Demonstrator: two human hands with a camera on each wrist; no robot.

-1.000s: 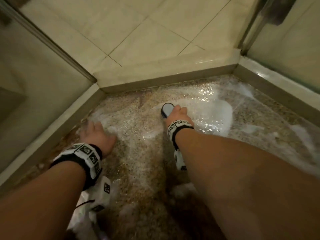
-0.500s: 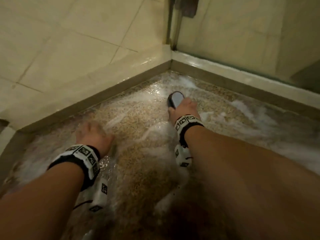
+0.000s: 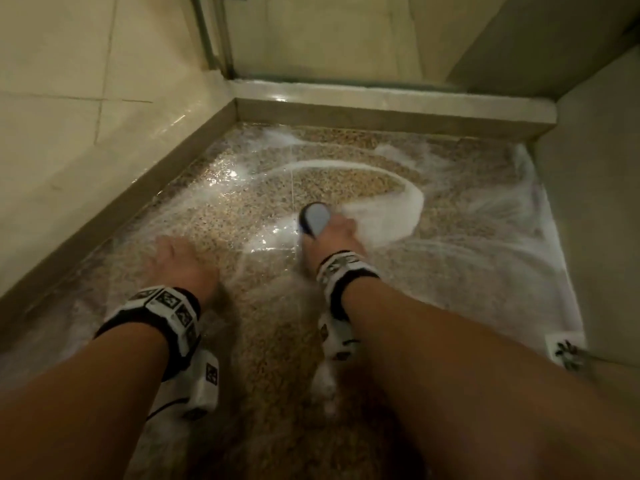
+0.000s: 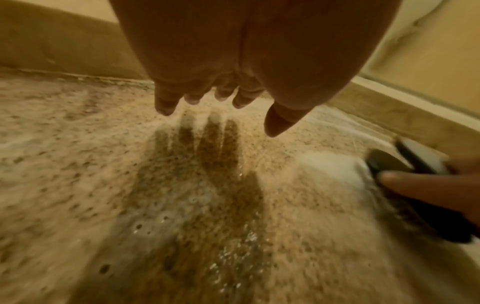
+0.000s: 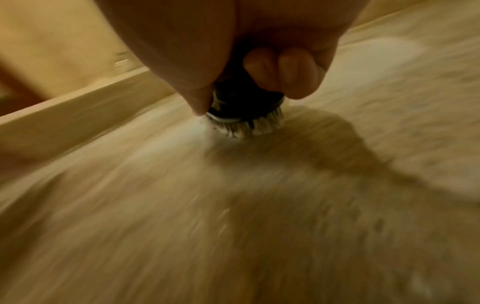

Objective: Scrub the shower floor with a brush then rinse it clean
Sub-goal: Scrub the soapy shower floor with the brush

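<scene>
Right hand (image 3: 332,239) clenched around the brush (image 3: 313,220), fingers (image 5: 283,67) wrapped over the dark body, bristles pressed flat to the shower floor (image 3: 270,306), probably to bear down on the scrub. Foam (image 3: 391,216) heaped just beside the brush, thinner streaks toward the raised curb (image 3: 381,116). Left hand (image 3: 180,261) empty, fingers (image 4: 166,102) extended and loose just above the wet speckled floor, apart from the brush, likely poised for balance. Scrubbing underway by the look of it; suds everywhere, so rinsing not yet begun.
</scene>
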